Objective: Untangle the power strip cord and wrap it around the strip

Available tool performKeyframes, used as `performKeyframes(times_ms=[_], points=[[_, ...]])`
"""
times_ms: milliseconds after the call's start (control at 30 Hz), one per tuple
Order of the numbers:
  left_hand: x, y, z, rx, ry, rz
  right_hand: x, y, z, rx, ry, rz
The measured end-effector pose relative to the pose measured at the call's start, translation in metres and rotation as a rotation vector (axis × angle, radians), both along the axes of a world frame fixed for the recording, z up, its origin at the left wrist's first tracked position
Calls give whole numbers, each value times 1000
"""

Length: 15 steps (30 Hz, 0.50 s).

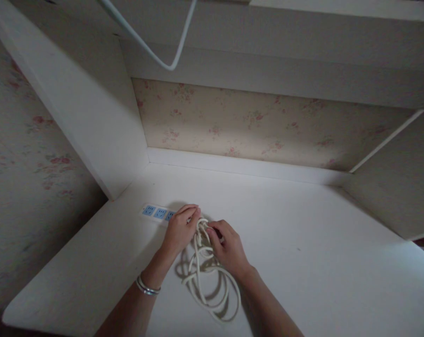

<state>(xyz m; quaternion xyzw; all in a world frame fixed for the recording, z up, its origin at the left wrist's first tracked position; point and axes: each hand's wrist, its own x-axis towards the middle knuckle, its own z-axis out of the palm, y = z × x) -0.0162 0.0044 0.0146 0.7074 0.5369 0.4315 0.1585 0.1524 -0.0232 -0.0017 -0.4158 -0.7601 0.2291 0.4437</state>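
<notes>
A white power strip (154, 217) with blue socket faces lies on the white desktop, its right end hidden under my left hand (182, 228). The fingers of that hand are closed over this end, with the thumb on the near side. From there a cream-coloured cord (234, 286) runs in a tangled bundle of loops toward me, resting on the desk between my forearms. My right hand (228, 245) is closed around the upper part of the bundle, just right of the left hand. The cord's plug is not visible.
The white desktop (285, 281) is bounded by a low back board (247, 167) and side panels (88, 107) left and right. Overhead, a shelf (268, 65) spans the desk, and a white cable (183, 35) hangs in a loop at the upper left. Flowered wallpaper covers the wall.
</notes>
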Motion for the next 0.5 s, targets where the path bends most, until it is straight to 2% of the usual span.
performKeyframes(times_ms=[133, 500], points=[[-1, -2, 2, 1, -32, -56, -1, -1, 3, -49, 19, -34], [1, -2, 0, 19, -60, -174, 0, 3, -2, 49, 34, -35]])
